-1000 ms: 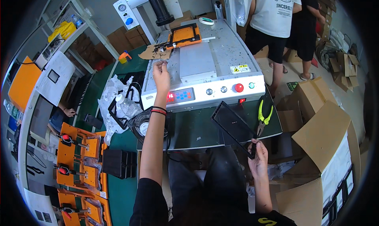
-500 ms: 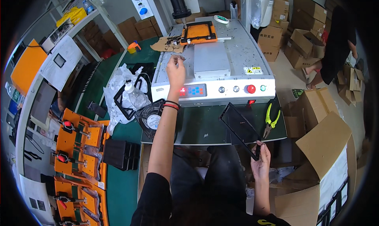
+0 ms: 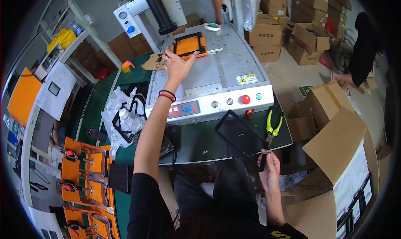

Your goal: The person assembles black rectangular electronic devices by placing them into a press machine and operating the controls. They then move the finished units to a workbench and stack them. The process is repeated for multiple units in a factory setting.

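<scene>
My left hand (image 3: 177, 68) is stretched over the machine's grey bed, thumb and fingers spread. Its fingertips are at the near edge of an orange fixture (image 3: 204, 40) that has a black rectangular frame in it; whether they touch it I cannot tell. A torn piece of brown cardboard (image 3: 151, 62) with black scraps lies left of the fixture. My right hand (image 3: 270, 170) is closed on one corner of a thin black rectangular frame (image 3: 222, 120), held tilted above the bench's front edge. Pliers with yellow-green handles (image 3: 273, 124) lie just beyond that hand.
Above the fixture hangs the machine's black cylindrical head (image 3: 158, 13). The front panel carries a red button (image 3: 245, 99). Orange clamp fixtures (image 3: 73, 168) and plastic bags (image 3: 112, 118) are at left. Open cartons (image 3: 334, 147) stand at right, with another person (image 3: 361, 51) beyond.
My left hand has moved forward from the bed to the orange fixture, and its fingers have spread. My right hand still holds the black frame. The whole view has shifted and turned slightly.
</scene>
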Motion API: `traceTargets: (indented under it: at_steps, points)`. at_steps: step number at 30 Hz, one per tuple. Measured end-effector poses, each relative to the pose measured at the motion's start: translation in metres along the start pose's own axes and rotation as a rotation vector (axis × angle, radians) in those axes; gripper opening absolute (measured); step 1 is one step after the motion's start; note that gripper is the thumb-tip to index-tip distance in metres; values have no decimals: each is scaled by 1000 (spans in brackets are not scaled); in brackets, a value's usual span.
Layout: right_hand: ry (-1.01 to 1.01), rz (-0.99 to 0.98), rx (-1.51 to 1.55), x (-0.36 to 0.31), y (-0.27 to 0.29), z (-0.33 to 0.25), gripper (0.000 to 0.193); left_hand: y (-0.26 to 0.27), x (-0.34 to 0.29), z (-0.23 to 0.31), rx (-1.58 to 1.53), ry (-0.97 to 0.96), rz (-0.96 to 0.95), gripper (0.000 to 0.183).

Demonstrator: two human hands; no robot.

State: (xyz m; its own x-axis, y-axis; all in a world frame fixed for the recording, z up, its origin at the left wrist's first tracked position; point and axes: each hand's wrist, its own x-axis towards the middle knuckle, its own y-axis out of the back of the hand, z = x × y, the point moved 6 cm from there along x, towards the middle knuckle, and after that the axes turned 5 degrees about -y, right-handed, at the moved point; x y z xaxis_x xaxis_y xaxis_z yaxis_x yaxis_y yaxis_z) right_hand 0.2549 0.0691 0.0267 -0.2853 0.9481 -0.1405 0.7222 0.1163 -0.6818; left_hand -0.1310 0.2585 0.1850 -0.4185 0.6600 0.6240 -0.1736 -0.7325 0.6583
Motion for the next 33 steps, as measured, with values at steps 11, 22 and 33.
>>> traceTargets:
  at_steps: [11,22,33]
  points:
    - [-76,17,35,-11,25,-2,23,-41,21,21,382,158,-112,124]
    - [-73,-7,68,-7,39,-12,21,-37,37,20,426,285,-256,129]
    - [-15,-1,48,-10,42,-15,25,-38,46,19,357,272,-343,135]
